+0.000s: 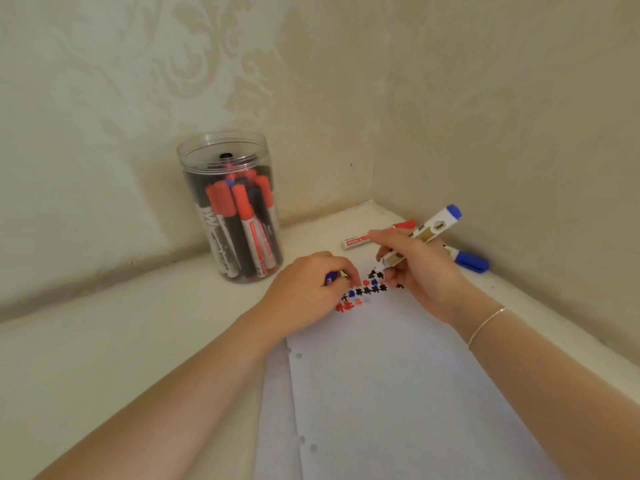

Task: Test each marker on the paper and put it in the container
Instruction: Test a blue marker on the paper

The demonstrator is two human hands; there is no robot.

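The right hand [420, 268] pinches the blue marker [420, 237], tip at the paper [398, 393]; a short, light dab should suffice while the left hand [304, 289], fingers curled round the blue cap [330, 278], steadies the sheet.

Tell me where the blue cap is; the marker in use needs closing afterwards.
In the head view, the blue cap is pinched in the left hand, resting on the paper's far left corner, right of the jar.

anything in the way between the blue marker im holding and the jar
Nothing visible blocks it. The blue marker in the right hand has open space leftward to the jar, whose mouth is open. The left hand sits lower, on the paper.
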